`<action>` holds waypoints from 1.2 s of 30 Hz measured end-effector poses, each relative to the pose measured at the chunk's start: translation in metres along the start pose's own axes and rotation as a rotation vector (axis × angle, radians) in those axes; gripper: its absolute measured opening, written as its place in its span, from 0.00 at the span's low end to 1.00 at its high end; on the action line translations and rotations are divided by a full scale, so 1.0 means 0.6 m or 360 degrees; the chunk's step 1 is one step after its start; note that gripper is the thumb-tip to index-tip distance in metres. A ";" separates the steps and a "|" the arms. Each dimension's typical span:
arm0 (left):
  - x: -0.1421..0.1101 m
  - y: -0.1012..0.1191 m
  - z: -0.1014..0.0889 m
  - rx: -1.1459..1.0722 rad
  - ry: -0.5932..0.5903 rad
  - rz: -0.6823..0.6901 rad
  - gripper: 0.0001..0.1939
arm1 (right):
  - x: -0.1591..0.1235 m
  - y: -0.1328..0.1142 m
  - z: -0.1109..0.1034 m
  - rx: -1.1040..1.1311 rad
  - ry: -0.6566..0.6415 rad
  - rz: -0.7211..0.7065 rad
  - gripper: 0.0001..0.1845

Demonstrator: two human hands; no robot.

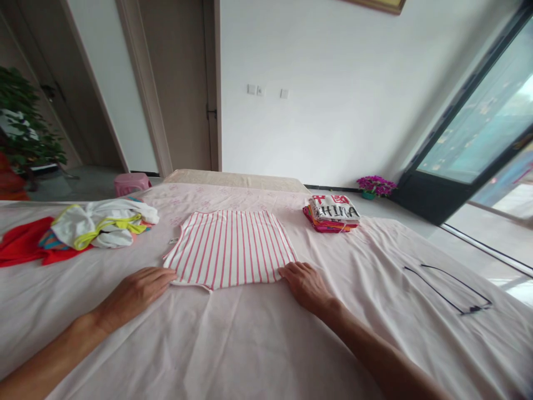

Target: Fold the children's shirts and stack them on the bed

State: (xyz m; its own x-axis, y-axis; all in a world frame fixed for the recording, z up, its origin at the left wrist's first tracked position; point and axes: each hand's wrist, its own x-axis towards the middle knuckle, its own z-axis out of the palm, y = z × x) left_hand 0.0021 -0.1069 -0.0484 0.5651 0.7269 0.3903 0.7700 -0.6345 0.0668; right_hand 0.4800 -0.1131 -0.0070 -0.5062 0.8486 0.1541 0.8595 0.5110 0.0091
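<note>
A white garment with red stripes (pixel 233 250) lies spread flat on the pale pink sheet, its near edge a little uneven. A small white label sticks out at its left side. At the near left corner my left hand (pixel 144 286) has its fingers closed on the cloth. My right hand (pixel 306 283) grips the near right corner in the same way. Both thumbs are mostly hidden, and the two hands rest low against the sheet.
Left of the garment is a loose heap of clothes (pixel 110 222) in white, yellow and red. A folded stack (pixel 333 214) with printed lettering sits at the right. Eyeglasses (pixel 462 294) lie on the sheet (pixel 258 344). Beyond are a pink stool (pixel 132 183) and purple flowers (pixel 376 185).
</note>
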 end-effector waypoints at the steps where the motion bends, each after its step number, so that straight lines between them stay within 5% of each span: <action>1: 0.008 0.002 -0.001 0.0043 0.0010 0.0002 0.15 | 0.009 -0.002 0.002 -0.0028 0.0009 0.0030 0.14; 8: 0.010 0.019 -0.035 -0.0128 0.0019 -0.0129 0.11 | 0.009 0.010 -0.011 0.0051 0.0180 0.0055 0.13; 13: 0.012 0.043 -0.064 -0.0524 -0.0200 -0.0561 0.10 | -0.003 0.014 -0.033 0.0159 0.0129 0.0116 0.12; 17: 0.066 0.029 -0.050 -0.0635 -0.0189 -0.0937 0.13 | 0.058 0.027 -0.042 0.0126 0.0035 0.0369 0.13; 23: 0.130 -0.021 -0.001 -0.0419 -0.0071 -0.1224 0.14 | 0.154 0.054 -0.030 0.0090 -0.0135 0.0550 0.17; 27: 0.136 -0.027 0.016 -0.0205 -0.0183 -0.1233 0.16 | 0.171 0.066 -0.009 0.0138 -0.0219 0.0611 0.20; 32: 0.134 0.006 0.004 0.0179 -0.0363 -0.1223 0.18 | 0.169 0.056 0.001 0.0116 0.0002 0.0651 0.27; 36: 0.156 0.062 -0.005 0.0483 -0.0087 -0.0840 0.19 | 0.167 -0.003 -0.002 0.0139 0.0169 0.0394 0.29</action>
State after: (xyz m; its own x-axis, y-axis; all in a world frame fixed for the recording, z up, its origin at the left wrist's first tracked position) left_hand 0.0825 -0.0632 -0.0068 0.0925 0.9403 0.3276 0.9957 -0.0878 -0.0292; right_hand 0.4276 -0.0292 0.0099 -0.2673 0.9323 0.2437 0.9444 0.3037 -0.1260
